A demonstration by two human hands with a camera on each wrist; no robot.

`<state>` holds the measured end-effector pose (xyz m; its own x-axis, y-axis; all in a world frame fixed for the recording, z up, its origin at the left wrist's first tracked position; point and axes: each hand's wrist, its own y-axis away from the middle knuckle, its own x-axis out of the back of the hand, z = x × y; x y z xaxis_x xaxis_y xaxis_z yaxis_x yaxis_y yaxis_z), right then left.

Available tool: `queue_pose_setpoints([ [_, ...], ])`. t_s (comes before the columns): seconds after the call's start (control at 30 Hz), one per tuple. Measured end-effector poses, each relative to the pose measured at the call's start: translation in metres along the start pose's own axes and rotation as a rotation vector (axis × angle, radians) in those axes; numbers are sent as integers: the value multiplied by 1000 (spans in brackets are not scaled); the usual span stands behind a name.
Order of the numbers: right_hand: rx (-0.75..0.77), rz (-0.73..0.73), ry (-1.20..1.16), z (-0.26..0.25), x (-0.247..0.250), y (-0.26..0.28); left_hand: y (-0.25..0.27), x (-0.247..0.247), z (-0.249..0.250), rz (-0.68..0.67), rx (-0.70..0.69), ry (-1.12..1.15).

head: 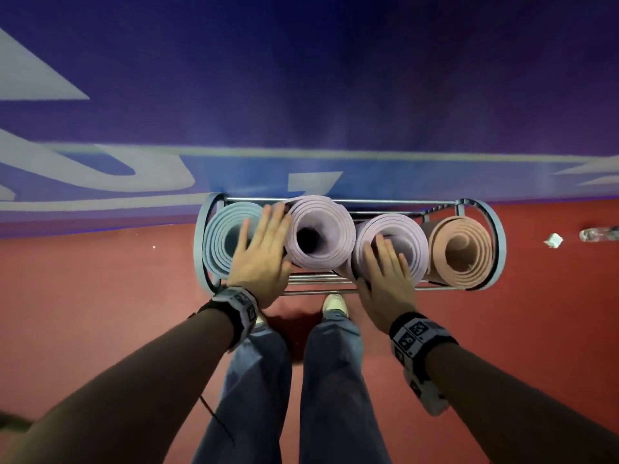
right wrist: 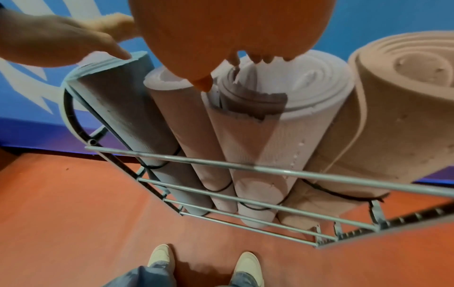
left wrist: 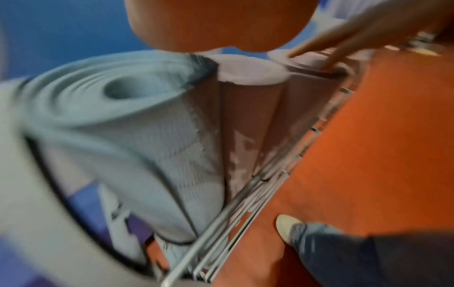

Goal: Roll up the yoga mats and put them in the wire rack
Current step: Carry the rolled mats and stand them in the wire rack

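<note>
This looks like a gym or yoga studio to me. I'm standing on a red, rubbery sports floor [head: 100, 313], facing a blue and purple wall [head: 335, 78] painted with big white graphics [head: 40, 75], the sort of branding a fitness hall carries. Against that wall sits a wire rack [head: 321, 291] with 4 rolled exercise mats standing on end: 1 light blue [head: 219, 242], 2 lilac, 1 peach [head: 464, 249]. A crumpled scrap [head: 553, 240] lies on the floor off to the right.
</note>
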<state>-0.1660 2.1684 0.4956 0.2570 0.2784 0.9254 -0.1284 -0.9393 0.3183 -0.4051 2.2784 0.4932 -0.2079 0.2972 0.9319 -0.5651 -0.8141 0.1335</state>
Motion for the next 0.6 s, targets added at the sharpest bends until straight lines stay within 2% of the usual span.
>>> queue_pose_setpoints([
  [0.07, -35, -74, -43, 4, -8, 5, 4, -6, 15, -111, -266, -81],
  [0.1, -38, -78, -58, 5, -13, 5, 3, -10, 21, -196, -312, -131],
  [0.17, -28, -79, -44, 5, -16, 1, 2, -18, 30, -298, -251, -205],
  [0.27, -80, -204, -46, 7, -11, -8, -2, -22, 44, -311, -150, -242],
  [0.37, -95, -201, -35, 10, -14, -14, -2, -20, 54, -390, -97, -291],
  [0.47, -87, -189, -1, 13, -14, -26, 2, -17, 55, -410, -99, -341],
  [0.6, -77, -252, 19, 10, -7, -37, 8, -16, 59, -406, -62, -319],
])
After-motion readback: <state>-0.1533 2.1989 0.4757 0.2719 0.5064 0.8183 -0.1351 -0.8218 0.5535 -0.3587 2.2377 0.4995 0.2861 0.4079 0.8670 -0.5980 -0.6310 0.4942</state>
